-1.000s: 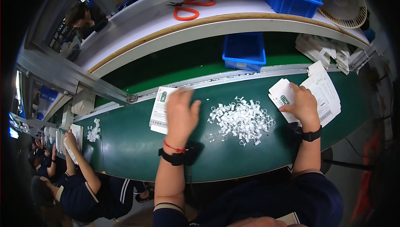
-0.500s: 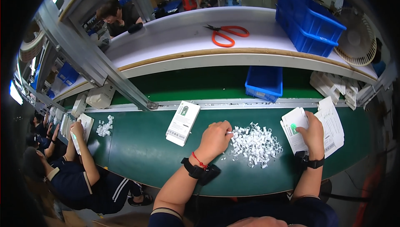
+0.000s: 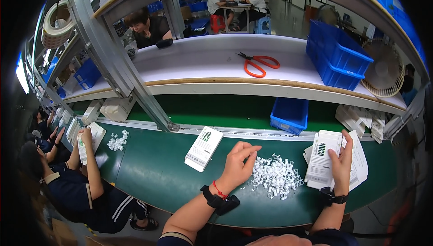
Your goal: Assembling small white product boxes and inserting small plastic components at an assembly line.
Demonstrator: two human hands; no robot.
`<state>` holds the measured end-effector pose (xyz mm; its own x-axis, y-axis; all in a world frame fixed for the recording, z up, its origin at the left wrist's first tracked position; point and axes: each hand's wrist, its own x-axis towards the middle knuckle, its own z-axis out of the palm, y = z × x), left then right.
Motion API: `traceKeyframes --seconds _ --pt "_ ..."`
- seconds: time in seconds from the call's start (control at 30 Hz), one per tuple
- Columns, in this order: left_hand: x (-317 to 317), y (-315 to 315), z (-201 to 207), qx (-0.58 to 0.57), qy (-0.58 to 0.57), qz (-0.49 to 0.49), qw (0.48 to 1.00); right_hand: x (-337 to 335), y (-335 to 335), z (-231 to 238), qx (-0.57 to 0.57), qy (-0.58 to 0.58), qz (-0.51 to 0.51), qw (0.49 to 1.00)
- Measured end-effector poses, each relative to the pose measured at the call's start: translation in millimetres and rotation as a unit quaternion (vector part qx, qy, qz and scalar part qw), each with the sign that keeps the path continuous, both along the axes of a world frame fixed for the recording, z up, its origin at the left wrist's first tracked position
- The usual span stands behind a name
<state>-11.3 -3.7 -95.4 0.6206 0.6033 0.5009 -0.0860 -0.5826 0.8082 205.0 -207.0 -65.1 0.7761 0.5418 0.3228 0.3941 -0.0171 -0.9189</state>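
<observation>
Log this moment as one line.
left hand: by white clips, grip unclear | right hand: holds white card | shelf: red-handled scissors

White card (image 3: 318, 167) with green emblem (image 3: 321, 149)

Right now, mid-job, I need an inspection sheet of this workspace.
Surface: green worktop, partly covered by pieces and cards.
Job's things: small white pieces piled between the hands; printed white cards in front of white sheets; another card stack farther left.
Clutter: red-handled scissors and blue bins on the shelf.
Left hand: beside the pile; whether it holds a piece, cannot tell.
Right hand: holds the printed cards, thumb in front.
Cables: thin dark line lower right, possibly one.
Surroundings: co-worker left, fan right.
</observation>
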Motion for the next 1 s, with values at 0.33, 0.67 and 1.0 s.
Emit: traceKeyframes --seconds 0.33,0.67,1.0 --pt "1 -24 3 0.010 -0.032 -0.121 0.992 -78 39 -17 -0.068 -0.087 0.199 0.974" --pt "-2 -34 2 0.034 0.023 -0.148 0.988 -86 38 -23 -0.045 -0.147 0.225 0.962" --pt "2 -26 1 -0.022 0.046 -0.130 0.990 -81 44 -20 -0.059 -0.173 0.232 0.956"
